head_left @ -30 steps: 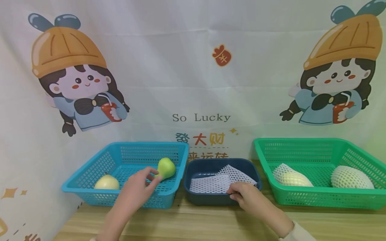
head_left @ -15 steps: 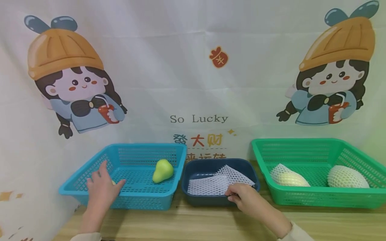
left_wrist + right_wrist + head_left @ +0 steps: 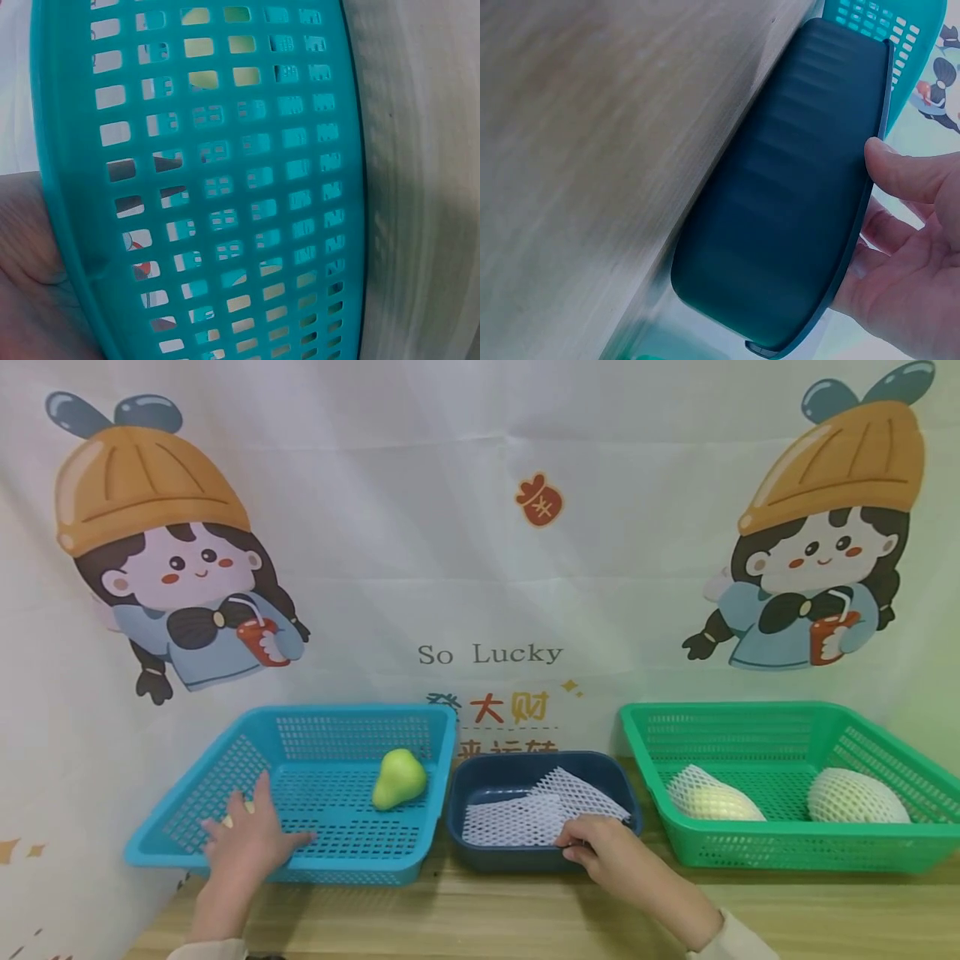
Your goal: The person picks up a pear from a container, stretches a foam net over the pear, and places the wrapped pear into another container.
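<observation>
Over blue basket [image 3: 337, 789]: left hand [image 3: 251, 845] spread wide, no grip evident; moved from pear [image 3: 400, 779] to pale fruit [image 3: 250, 807], likely pick
At tub [image 3: 510, 858]: right hand [image 3: 611, 850] still pinching its edge

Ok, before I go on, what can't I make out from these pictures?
Head view: most of the pale yellow round fruit, hidden by the left hand; fingertip contact is unclear.
Left wrist view: most of that hand's fingers, hidden by the wall of the blue perforated plastic basket.
Right wrist view: the white foam netting, hidden by the wall of the navy plastic tray.
Head view: the brown backdrop lettering's lower part, hidden by that tray.
</observation>
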Tool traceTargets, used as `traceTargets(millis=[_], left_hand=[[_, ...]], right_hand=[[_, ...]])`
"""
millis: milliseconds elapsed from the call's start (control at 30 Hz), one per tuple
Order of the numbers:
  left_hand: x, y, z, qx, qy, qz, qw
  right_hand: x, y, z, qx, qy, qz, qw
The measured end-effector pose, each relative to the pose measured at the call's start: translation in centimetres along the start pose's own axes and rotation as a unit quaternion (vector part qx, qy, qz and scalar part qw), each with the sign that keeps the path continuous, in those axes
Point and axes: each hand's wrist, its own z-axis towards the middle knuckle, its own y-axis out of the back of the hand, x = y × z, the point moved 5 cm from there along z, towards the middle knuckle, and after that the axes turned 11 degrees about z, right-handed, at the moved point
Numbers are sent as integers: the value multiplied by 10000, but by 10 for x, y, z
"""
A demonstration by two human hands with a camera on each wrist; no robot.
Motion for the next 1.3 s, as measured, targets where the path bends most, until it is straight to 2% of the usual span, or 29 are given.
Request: traceTargets(millis=[333,467,733,1133,1300], left_hand=[[4,-6,-1,349,115,260,9990],[7,-7,-1,282,267,341,9987],[23,-14,2,206,658,579,9959],[22,-9,5,41,350,396,9986],[24,-10,8,127,235,439,9987]], right_hand=[[0,-1,1,119,-60,70,9999],[0,0,1,93,10,24,10000],[1,0,1,67,14,-30,10000],[0,0,1,86,-70,-2,9999],[0,-1,1,89,-63,-5,9999]])
